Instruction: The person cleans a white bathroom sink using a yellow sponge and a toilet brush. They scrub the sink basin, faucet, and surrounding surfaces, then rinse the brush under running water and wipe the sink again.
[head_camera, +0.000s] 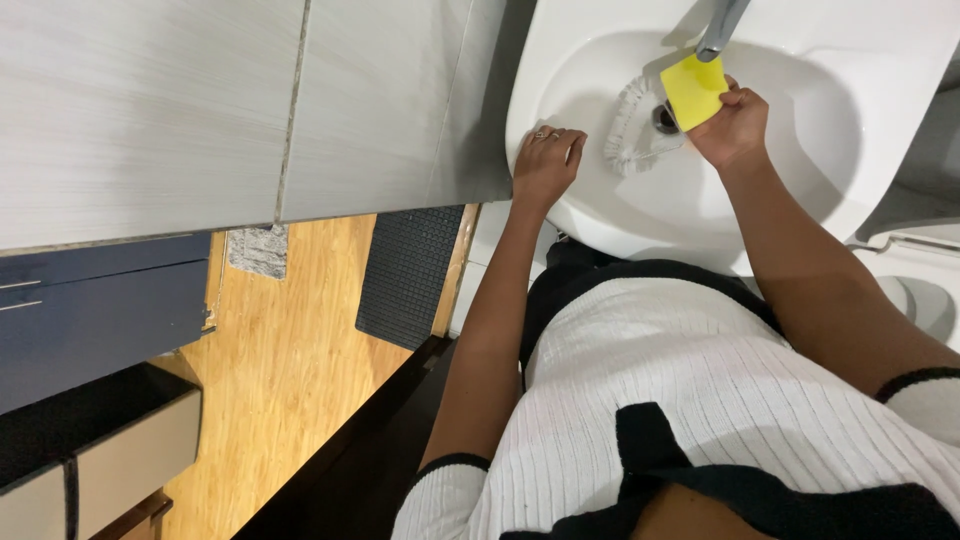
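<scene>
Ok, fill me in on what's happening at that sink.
A person stands at a white basin. Their right hand grips a yellow sponge just under the metal tap, close to the drain. Their left hand rests on the basin's rim, with a ring showing on one finger. A white brush lies inside the bowl between the two hands. No running water is clearly visible.

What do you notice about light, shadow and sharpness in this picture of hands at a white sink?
Head view: bright, even light on the white sink, with soft shadow under the right hand and faucet; the yellow sponge and left hand are sharp; the brush looks slightly soft; wide-angle tilt slants the tiled wall.
</scene>
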